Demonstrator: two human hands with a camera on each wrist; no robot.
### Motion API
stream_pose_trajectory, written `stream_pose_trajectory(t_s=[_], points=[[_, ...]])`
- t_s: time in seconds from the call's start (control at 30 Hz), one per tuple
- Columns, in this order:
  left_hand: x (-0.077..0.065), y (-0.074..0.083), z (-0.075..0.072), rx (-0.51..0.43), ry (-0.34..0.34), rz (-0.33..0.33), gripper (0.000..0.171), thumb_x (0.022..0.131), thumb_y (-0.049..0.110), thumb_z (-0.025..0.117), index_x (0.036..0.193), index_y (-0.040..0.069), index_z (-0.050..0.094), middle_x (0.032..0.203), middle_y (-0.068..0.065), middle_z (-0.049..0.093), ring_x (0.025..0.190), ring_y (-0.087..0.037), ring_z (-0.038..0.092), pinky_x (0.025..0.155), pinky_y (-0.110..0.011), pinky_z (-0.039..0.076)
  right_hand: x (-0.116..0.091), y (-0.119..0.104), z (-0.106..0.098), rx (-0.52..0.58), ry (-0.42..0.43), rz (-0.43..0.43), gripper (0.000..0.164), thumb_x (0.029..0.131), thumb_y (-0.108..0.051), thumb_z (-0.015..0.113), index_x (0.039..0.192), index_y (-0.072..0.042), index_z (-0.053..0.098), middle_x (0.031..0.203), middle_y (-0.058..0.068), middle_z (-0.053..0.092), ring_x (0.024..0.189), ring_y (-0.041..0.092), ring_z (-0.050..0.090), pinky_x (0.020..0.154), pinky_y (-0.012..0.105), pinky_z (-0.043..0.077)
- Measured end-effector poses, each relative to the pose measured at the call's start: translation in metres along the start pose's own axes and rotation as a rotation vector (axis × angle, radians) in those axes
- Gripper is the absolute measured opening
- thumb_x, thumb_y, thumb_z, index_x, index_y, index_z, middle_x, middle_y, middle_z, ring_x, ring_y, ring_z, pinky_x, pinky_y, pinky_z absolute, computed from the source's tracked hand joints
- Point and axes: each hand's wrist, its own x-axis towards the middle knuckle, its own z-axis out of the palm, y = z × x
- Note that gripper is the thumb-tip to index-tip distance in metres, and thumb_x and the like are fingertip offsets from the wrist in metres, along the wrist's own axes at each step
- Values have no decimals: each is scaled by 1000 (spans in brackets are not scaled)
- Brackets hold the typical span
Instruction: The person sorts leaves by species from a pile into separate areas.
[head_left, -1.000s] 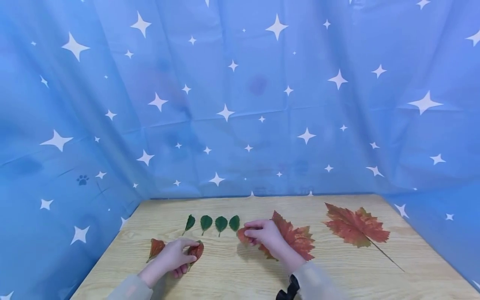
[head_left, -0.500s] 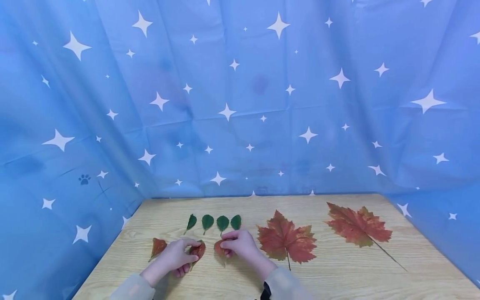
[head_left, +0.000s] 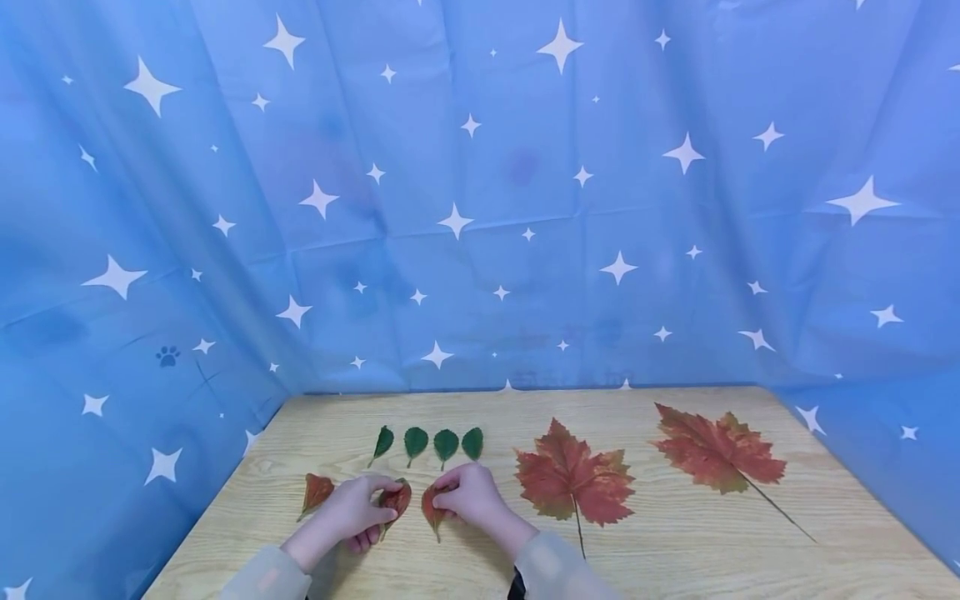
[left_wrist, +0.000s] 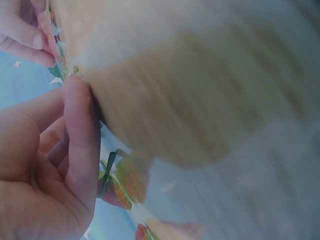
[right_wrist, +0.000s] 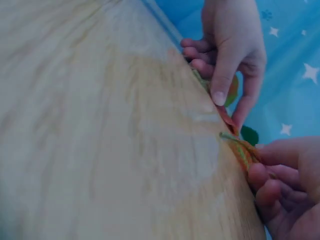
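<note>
In the head view my left hand (head_left: 351,510) has its thumb and index finger on either side of a small red leaf (head_left: 397,498) on the table. Just to its right my right hand (head_left: 474,498) pinches a second small red leaf (head_left: 430,505), stem toward me. The right wrist view shows that leaf (right_wrist: 242,152) at the fingertips, low against the wood. Another red leaf (head_left: 318,490), folded or curled, lies left of my left hand. Behind both hands runs a row of several green leaves (head_left: 446,445).
Two large red maple leaves with long stems, a nearer one (head_left: 573,479) and a farther one (head_left: 720,454), lie to the right on the wooden table (head_left: 712,550). A blue curtain (head_left: 480,192) with white stars hangs behind the table and at its sides.
My right hand has carried its red leaf leftward from over the nearer maple leaf and lowered it beside the leaf at my left hand. My left hand has stayed in place.
</note>
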Motion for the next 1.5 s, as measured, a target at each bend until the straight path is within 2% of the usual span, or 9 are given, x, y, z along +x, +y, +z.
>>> stream_pose_trajectory(t_s=[0.2,0.43,0.53,0.73,1.03,1.17,1.27,1.4,1.5], points=[[0,2,0,3,-3,-2,44,88,15,72,131,8,61,48,-5,58,38,-15,56,37,-34,48,4,-1,1,-173,-8,-95,16,72,-2,78,87,-4,78,81,-1,72,71,6,61,58,25,50],[-1,5,-1,10,5,11,43,88,12,72,129,7,62,48,-4,58,38,-14,56,36,-33,48,2,-6,2,-230,-29,-150,14,70,1,77,84,-2,76,80,1,70,71,7,60,61,23,49],[-2,6,-1,16,7,14,42,87,9,72,127,5,62,48,-4,58,39,-15,57,36,-33,48,1,-8,3,-245,-32,-148,13,71,-1,76,83,-4,75,80,1,70,71,8,61,62,24,50],[-2,11,-5,7,9,9,43,85,7,71,126,1,62,49,-6,59,40,-17,58,37,-33,49,0,-12,4,-213,-15,-102,7,79,-7,70,85,-8,74,75,-6,64,64,8,54,56,27,46],[4,28,-21,48,61,6,44,86,11,72,127,0,61,52,-8,59,41,-15,55,39,-33,48,0,-17,1,-118,12,-88,10,85,-10,70,90,-3,74,69,-4,61,56,8,46,54,26,42],[7,41,-25,67,113,37,40,85,15,73,121,0,64,58,-7,60,42,-16,55,41,-35,49,-3,-21,-12,-105,20,-75,14,87,-14,68,94,-3,74,71,-2,59,57,11,45,53,27,41],[9,52,-26,37,126,72,30,86,16,73,111,0,68,63,-8,62,44,-16,55,44,-35,49,-6,-24,-29,-119,35,-81,17,89,-17,68,97,-5,74,76,-2,60,60,12,47,54,29,42],[10,71,-21,9,106,130,12,87,17,72,90,5,71,65,-7,64,44,-14,55,46,-33,51,-12,-31,-60,-123,36,-82,18,90,-21,68,99,-7,74,84,-2,64,69,14,53,60,31,46],[11,86,-13,-8,73,180,13,88,17,71,79,9,70,65,-9,64,46,-16,57,47,-36,52,-18,-34,-89,-131,44,-66,20,90,-24,68,101,-8,74,89,-1,66,74,15,56,64,34,48]])
